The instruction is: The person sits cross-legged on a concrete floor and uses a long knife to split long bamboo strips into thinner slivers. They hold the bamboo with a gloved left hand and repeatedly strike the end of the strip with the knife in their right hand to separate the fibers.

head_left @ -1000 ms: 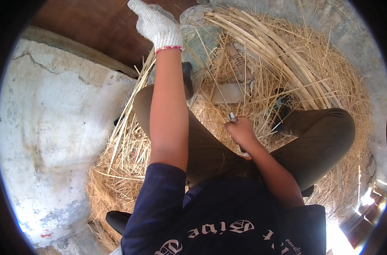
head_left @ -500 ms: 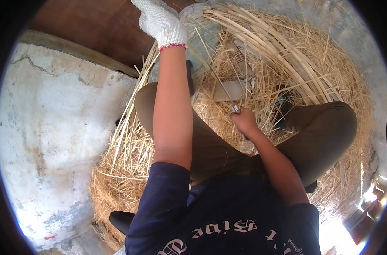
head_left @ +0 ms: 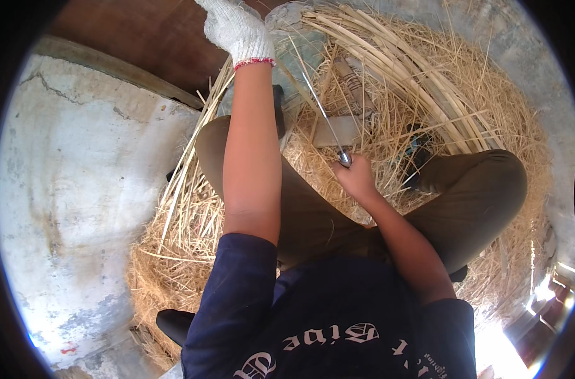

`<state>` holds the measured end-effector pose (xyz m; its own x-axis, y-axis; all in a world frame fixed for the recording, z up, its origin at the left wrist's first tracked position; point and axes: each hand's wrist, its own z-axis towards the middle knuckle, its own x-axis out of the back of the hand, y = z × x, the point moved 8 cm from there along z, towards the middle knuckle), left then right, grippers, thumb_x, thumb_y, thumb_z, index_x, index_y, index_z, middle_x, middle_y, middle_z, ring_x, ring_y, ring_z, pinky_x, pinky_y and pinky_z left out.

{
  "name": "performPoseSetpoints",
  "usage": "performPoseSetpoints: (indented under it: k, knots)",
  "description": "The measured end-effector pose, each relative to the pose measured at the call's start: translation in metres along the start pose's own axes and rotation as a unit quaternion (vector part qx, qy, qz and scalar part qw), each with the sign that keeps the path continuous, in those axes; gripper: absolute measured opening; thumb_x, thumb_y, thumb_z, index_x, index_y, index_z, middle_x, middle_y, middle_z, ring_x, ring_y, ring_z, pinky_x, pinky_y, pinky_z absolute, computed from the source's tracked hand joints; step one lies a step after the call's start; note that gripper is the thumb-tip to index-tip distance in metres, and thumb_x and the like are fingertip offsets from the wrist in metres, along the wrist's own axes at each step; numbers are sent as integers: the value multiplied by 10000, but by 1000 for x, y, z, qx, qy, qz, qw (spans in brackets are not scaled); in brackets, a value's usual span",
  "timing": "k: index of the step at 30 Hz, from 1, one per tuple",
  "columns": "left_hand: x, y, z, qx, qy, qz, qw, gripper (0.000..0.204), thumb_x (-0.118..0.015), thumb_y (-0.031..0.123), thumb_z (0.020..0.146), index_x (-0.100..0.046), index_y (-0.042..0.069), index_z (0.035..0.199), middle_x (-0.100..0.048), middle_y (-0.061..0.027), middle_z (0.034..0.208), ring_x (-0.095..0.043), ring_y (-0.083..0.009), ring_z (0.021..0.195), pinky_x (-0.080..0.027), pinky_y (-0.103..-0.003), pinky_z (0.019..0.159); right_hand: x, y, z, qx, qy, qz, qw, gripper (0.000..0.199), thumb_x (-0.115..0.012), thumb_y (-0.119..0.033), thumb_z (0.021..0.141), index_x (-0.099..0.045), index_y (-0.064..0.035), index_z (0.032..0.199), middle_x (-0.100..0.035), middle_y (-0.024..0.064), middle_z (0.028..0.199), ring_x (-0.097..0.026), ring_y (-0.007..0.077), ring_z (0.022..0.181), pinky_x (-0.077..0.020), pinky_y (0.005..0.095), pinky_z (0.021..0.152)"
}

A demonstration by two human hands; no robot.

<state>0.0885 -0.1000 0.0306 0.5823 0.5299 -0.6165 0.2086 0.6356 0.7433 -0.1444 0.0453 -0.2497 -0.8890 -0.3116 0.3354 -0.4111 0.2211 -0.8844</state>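
Observation:
My left hand [head_left: 239, 30], in a white knit glove with a red-edged cuff, is stretched far forward to the upper edge. Its fingers are mostly out of sight, so what they hold, if anything, does not show. My bare right hand [head_left: 355, 175] is closed round the handle of a knife [head_left: 328, 120], low between my knees. The knife's long, thin blade slants forward and left from a shiny metal collar. Under the blade lies a flat pale block [head_left: 336, 132], and a pale strip runs close beside the blade.
Straw-like shavings [head_left: 173, 271] cover the floor round my crossed legs. A bundle of long split strips [head_left: 401, 76] curves along the far right. A ridged brown stick [head_left: 352, 81] lies ahead. A cracked, whitewashed wall [head_left: 98, 189] stands left; a brown panel [head_left: 136, 38] rises beyond it.
My right hand and the knife have shifted slightly forward and left, and the blade stands a little steeper. My left hand has moved only slightly left.

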Motion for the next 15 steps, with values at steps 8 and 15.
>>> performPoseSetpoints:
  k: [8,15]
  knots:
    - [18,-9,17,50,21,39,998,579,-584,638,960,-551,121,701,-494,-16,604,-482,-218,510,-383,-380,478,-2,38,11,-49,7,-75,996,308,-692,-232,789,-694,72,832,-688,273,758,-700,425,745,-539,469,724]
    - [8,-4,11,-14,33,0,999,602,-609,595,990,-376,231,570,-319,66,500,-288,-99,398,-226,-301,392,3,-6,-1,-37,-14,1,999,283,-684,-211,815,-656,70,804,-658,209,681,-672,321,625,-526,451,646]
